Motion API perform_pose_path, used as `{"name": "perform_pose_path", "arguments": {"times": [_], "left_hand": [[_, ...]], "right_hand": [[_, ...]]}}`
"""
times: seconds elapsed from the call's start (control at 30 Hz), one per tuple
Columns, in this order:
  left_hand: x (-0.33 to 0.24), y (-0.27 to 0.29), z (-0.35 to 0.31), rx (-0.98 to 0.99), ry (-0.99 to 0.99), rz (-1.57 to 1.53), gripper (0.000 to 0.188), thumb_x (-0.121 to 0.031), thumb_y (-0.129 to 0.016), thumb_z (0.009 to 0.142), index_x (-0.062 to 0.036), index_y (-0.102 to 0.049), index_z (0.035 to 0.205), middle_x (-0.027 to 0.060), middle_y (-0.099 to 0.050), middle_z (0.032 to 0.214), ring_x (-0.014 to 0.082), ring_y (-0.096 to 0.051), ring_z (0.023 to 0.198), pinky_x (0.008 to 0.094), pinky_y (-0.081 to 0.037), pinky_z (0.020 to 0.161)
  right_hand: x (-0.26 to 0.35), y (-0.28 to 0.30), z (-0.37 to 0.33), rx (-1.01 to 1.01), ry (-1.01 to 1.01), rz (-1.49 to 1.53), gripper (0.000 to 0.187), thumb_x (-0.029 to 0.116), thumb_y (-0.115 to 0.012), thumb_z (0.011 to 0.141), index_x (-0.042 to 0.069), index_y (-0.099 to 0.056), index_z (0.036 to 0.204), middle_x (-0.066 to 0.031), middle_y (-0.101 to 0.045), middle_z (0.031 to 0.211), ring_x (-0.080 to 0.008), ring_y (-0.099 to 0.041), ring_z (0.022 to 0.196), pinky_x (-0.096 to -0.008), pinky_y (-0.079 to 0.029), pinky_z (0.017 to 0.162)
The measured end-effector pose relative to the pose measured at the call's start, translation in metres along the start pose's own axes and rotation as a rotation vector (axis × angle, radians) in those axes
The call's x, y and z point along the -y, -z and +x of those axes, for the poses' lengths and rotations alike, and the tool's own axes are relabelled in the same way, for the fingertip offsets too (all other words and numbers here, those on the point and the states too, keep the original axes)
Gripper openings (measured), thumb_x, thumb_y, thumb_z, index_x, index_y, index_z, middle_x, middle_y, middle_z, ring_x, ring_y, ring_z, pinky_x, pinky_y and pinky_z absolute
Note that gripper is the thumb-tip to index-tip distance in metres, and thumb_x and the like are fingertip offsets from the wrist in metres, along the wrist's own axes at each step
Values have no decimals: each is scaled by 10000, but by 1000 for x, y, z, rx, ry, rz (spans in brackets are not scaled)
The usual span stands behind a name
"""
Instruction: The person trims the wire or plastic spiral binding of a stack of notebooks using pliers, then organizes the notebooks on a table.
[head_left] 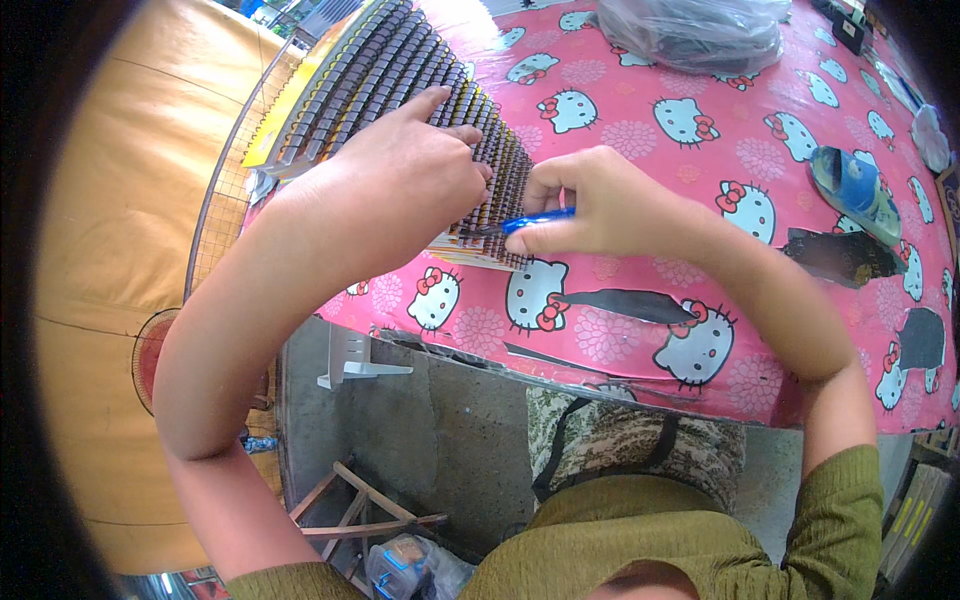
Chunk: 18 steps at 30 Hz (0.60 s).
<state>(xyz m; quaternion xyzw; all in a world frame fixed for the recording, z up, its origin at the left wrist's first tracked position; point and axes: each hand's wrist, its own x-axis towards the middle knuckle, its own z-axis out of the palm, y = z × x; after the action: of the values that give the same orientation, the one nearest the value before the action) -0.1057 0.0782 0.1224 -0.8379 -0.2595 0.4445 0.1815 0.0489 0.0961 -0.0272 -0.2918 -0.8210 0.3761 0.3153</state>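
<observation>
Rows of dark wire binding run along a long stack of spiral-bound booklets (350, 75) with yellow and white pages, lying at the table's left side. My left hand (400, 175) lies across these bindings, fingers apart and the index finger stretched forward. At the near right corner of the stack, my right hand (600, 205) is closed around a small blue-handled tool (543, 219). The tool's dark tip points left, at the bindings by my left fingers. Its exact kind is hard to make out.
A pink patterned tablecloth (610, 340) with torn patches covers the table. Toward the back sits a clear plastic bag (700, 35) with dark contents; a blue, rounded object (855, 195) lies at the right. Below are a white plastic chair (350, 358) and a wooden frame (360, 525).
</observation>
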Motion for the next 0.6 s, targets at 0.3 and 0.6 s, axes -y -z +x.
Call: {"name": "perform_pose_path", "arguments": {"times": [0.3, 0.6], "left_hand": [[-5, -30, 6, -217, -43, 54, 354, -73, -554, 799, -122, -646, 1138, 18, -581, 1275, 195, -454, 1275, 444, -253, 1124], [-6, -26, 6, -206, -25, 30, 311, -63, -559, 764, -109, -691, 1042, 13, -631, 1199, 186, -487, 1243, 410, -278, 1114]], "right_hand": [[-2, -7, -17, -172, 108, -234, 400, 384, -735, 736, 25, -648, 891, -137, -623, 785, -296, -632, 760, -388, -502, 675], [-4, -25, -14, -258, 262, -392, 440, 373, -743, 695, 67, -580, 966, -118, -574, 954, -294, -565, 933, -409, -436, 783]]}}
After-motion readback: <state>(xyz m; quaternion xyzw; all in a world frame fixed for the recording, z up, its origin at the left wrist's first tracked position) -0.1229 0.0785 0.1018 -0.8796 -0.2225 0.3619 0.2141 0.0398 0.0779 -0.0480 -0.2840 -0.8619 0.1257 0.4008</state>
